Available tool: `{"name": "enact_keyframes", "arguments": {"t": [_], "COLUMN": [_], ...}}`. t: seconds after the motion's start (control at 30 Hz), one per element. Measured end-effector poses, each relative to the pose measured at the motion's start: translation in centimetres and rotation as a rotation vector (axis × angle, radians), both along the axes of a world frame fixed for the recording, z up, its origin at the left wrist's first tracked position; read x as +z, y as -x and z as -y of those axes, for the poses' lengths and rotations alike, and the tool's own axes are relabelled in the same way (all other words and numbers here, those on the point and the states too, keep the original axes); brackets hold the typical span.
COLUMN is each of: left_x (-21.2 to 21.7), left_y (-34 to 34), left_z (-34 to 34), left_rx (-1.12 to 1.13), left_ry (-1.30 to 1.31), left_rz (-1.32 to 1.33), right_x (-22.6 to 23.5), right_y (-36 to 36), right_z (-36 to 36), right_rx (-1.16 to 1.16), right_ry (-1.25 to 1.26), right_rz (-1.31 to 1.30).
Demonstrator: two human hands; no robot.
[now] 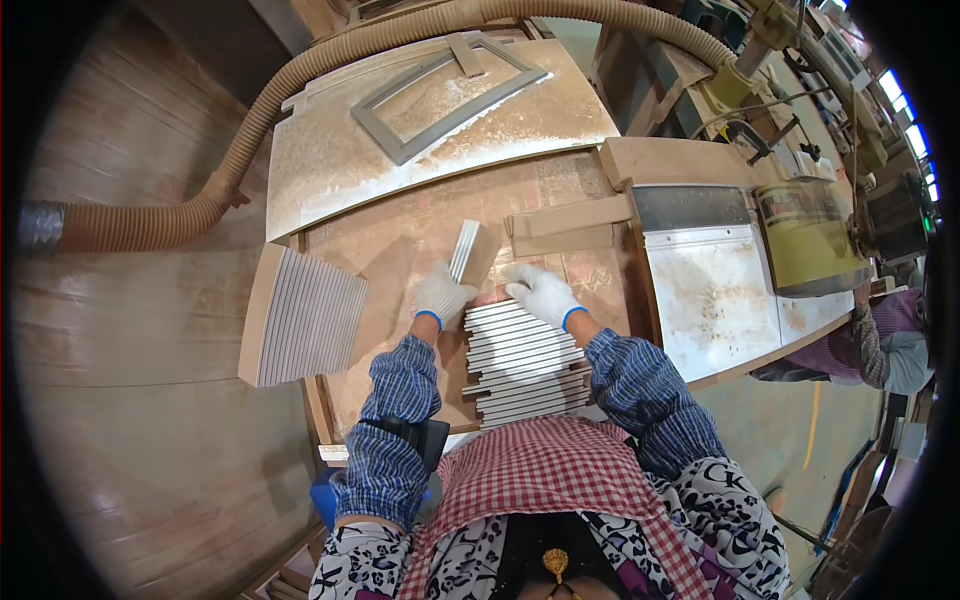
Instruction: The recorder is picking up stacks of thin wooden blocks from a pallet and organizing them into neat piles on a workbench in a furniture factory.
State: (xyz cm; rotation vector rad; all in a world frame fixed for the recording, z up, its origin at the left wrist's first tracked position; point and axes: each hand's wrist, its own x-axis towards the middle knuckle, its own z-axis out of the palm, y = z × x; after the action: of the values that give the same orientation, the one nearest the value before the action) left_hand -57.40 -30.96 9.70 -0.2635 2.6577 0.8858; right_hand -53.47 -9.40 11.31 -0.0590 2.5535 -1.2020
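My left hand [441, 293], in a white glove, grips the near end of a few thin grey-faced wooden strips [471, 252] standing on edge on the brown worktable [400, 245]. In its own white glove, my right hand [540, 291] rests on the far end of a stack of like strips [523, 362] lying flat in front of me. Whether it grips one I cannot tell.
A second batch of strips [305, 315] stands on edge at the table's left. A wooden fence block [570, 226] lies just beyond my hands. A grey frame [447, 95] sits on a dusty board, under a dust hose [300, 80]. Right: a metal machine table [710, 290], another person [885, 345].
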Motion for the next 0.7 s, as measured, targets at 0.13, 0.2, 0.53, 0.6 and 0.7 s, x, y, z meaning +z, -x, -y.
{"name": "enact_keyframes", "arguments": {"t": [0.13, 0.2, 0.53, 0.6, 0.7], "left_x": [1.8, 2.7, 3.2, 4.1, 6.0], "left_y": [-0.5, -0.7, 1.1, 1.6, 2.3], "left_z": [0.6, 0.6, 1.9, 1.1, -0.9], "left_rx": [-0.233, -0.285, -0.511, -0.491, -0.542], "left_ry": [-0.148, -0.29, -0.194, -0.291, 0.081], "left_rz": [0.062, 0.111, 0.119, 0.126, 0.106], "right_x": [0.0, 0.1, -0.2, -0.6, -1.9], "right_y": [0.2, 0.1, 0.2, 0.1, -0.3], "right_z": [-0.1, -0.4, -2.4, -4.1, -6.3], "right_rx": [-0.12, -0.15, 0.132, 0.202, 0.245], "right_ry": [-0.026, -0.003, -0.251, -0.226, -0.051], "right_rz": [-0.022, -0.012, -0.223, -0.168, -0.181]}}
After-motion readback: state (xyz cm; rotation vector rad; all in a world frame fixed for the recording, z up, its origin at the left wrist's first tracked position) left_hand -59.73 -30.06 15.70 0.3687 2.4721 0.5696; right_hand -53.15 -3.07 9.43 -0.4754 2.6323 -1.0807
